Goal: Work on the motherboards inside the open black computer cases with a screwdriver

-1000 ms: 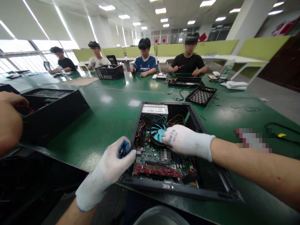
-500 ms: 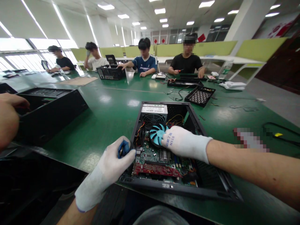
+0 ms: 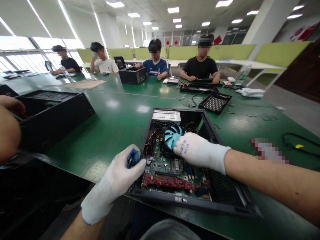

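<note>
An open black computer case (image 3: 212, 133) lies in front of me, its motherboard (image 3: 160, 163) showing. My right hand (image 3: 192, 149), in a white glove, is closed on a CPU cooler fan (image 3: 172, 134) with light-blue blades; its fingertips are partly hidden behind the fan. The fan sits tilted over the board. At the case's left edge, my gloved left hand (image 3: 125, 166) has its blue-coated fingers curled in, and whatever they may hold is hidden. A red expansion card (image 3: 167, 182) crosses the board's near side, and a power supply (image 3: 166, 116) fills the far left corner.
Left of me, another person's hand (image 3: 12, 105) reaches into a second black case (image 3: 57, 123). Several people sit across the green table (image 3: 120, 116). A black perforated tray (image 3: 216, 102) and loose cables lie beyond my case; a black cable (image 3: 297, 135) lies on the right.
My right hand has shifted the fan slightly up and to the right, and the fan is more tilted. My left hand stays by the case edge. Across the table, a person has turned a black case.
</note>
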The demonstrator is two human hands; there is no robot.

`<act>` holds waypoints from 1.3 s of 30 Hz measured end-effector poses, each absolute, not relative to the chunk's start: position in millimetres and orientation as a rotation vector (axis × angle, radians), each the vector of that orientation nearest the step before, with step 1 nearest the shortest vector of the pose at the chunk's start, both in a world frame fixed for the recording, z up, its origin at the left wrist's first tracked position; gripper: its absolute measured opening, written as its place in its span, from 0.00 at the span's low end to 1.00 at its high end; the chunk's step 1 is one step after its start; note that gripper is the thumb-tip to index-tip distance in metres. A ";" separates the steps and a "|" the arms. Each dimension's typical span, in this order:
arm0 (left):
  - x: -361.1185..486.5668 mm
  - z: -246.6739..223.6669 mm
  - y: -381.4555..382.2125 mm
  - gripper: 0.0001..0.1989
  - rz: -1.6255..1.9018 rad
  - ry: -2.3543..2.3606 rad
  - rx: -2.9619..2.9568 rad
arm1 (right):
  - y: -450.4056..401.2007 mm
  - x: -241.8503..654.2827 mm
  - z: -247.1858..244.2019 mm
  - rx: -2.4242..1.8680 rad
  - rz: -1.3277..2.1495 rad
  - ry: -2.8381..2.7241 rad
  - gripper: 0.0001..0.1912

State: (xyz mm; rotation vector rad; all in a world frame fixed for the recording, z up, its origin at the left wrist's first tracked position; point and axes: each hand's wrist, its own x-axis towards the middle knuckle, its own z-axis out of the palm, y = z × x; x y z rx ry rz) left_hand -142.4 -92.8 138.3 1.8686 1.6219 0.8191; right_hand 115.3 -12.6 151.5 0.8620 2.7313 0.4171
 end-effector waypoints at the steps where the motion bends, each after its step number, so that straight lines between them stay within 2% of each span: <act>1: -142.8 138.2 -92.7 0.13 0.816 1.623 1.868 | -12.8 115.9 151.9 0.864 0.421 2.729 0.09; 7: -143.6 137.9 -92.4 0.12 0.804 1.619 1.867 | -22.7 128.9 158.1 0.885 0.291 2.688 0.05; 10: -142.1 139.4 -92.4 0.13 0.812 1.633 1.853 | -22.7 141.4 162.0 1.017 0.224 2.563 0.07; 15: -140.6 141.5 -92.3 0.14 0.788 1.641 1.849 | -13.4 155.7 168.3 1.247 0.291 2.505 0.14; 26: -141.1 138.6 -90.7 0.16 0.767 1.646 1.879 | 32.5 166.9 159.0 1.375 0.474 2.474 0.11; 33: -143.0 142.0 -92.0 0.16 0.713 1.699 1.962 | 17.6 181.2 161.3 1.567 0.545 2.627 0.22; 36: -142.8 151.6 -92.4 0.13 0.701 1.776 2.101 | 0.8 194.0 157.5 1.797 0.433 2.816 0.25; 39: -131.7 168.3 -91.6 0.10 0.723 1.763 2.290 | -13.0 201.5 154.7 1.984 0.204 2.916 0.24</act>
